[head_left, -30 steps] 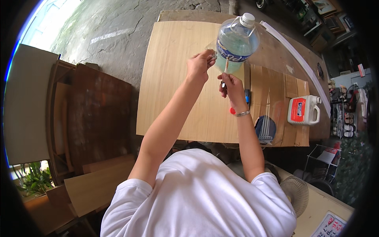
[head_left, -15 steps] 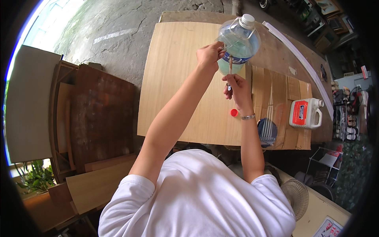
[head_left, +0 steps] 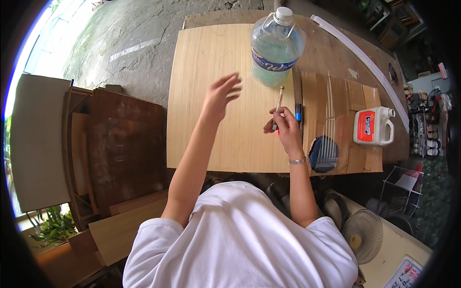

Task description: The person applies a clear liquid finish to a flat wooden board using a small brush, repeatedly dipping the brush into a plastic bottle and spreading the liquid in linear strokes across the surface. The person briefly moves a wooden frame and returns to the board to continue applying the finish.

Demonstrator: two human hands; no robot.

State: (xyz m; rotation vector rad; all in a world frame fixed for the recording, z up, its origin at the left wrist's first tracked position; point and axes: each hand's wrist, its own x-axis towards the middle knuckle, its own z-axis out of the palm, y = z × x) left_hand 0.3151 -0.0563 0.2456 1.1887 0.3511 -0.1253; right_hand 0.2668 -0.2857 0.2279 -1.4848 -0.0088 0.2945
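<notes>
My left hand (head_left: 224, 96) is raised over the pale wooden board (head_left: 211, 62), empty, its fingers apart and a little blurred. My right hand (head_left: 286, 128) is closed around a slender wooden-handled tool (head_left: 279, 100) that points up and away; its lower end is mostly hidden by the fingers. Just beyond it a large clear jug (head_left: 272, 67) with a blue label, a white cap and pale greenish liquid stands upright on the board. A sliver of the red cap (head_left: 278, 132) shows beside my right hand.
Flattened cardboard (head_left: 353, 101) lies right of the board, bearing a white jug with a red label (head_left: 373, 126) and a dark blue round item (head_left: 322, 154). A stick with a blue band (head_left: 298, 114) lies along the board's right edge. A long white strip (head_left: 365, 69) crosses the far right.
My left hand has drawn away from the big jug, leftward and nearer to me, and its fingers have opened. The right hand, still holding the tool, has come slightly nearer.
</notes>
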